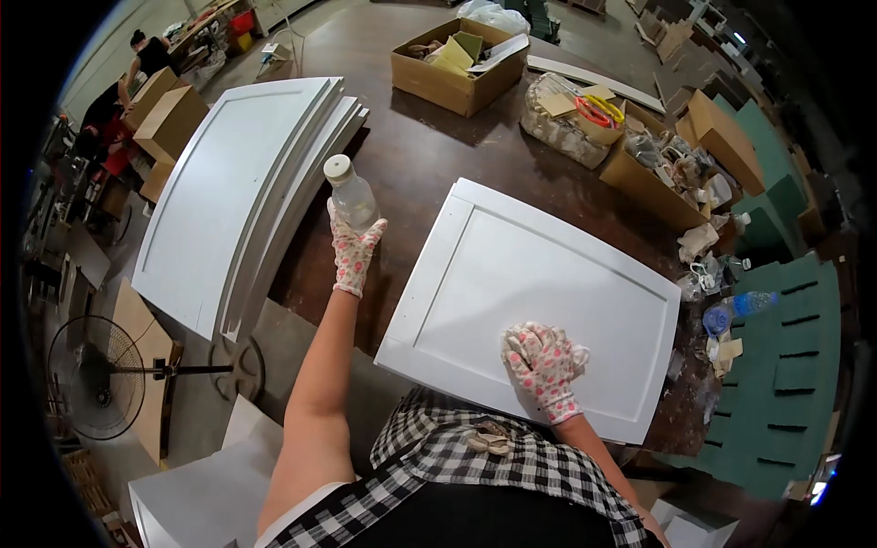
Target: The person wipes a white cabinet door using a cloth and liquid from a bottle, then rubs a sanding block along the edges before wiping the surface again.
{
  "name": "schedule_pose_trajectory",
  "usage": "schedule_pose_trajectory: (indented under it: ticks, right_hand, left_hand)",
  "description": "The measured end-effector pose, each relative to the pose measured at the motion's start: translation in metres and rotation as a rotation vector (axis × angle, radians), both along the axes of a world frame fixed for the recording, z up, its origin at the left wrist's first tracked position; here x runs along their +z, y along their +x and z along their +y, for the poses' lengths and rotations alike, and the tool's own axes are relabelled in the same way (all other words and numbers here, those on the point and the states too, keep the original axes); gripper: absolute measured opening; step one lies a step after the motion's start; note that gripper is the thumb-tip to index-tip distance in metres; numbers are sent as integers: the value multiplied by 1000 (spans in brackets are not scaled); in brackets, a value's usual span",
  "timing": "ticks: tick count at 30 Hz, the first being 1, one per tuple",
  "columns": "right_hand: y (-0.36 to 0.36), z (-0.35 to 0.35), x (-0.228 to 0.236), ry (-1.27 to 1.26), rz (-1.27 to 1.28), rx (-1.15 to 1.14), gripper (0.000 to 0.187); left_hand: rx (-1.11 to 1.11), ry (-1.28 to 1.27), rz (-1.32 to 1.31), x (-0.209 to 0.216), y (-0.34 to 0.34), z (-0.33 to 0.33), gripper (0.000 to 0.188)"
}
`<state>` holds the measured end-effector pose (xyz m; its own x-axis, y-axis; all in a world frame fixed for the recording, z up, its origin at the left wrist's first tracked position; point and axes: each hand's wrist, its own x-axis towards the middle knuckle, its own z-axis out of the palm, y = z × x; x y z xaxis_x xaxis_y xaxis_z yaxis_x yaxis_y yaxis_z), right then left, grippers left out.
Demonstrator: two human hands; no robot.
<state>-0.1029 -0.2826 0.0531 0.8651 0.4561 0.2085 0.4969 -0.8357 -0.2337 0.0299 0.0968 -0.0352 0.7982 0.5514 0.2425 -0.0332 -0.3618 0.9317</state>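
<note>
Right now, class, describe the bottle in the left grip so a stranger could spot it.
Find the brown table, then the stack of white panels at its left. Right of that stack, the gloved left grip holds a clear, pale-capped bottle. Being held sets it apart from the blue bottle at far right.

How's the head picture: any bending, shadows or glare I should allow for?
Head view: fisheye bending bows the edges of the white panel under the right hand; head view: soft shadow on that panel, left of the hand; head view: faint sheen on the brown table, black corners.
</note>
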Motion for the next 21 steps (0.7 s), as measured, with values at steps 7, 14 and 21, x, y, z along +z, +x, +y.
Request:
schedule_pose_trajectory:
  ticks: [7,14,21]
  right_hand:
    - [-1,-6,-8,160,44,-127,31]
    - [4,-7,-1,188,-4,-159,28]
    - [53,-18,65,1403,360,-364,32]
  left_hand:
    - [24,-118,233,9,14,-6,84]
    - [-255,-363,-29,14,12,3,65]
    - [-574,331,-36,115,-17,-27,66]
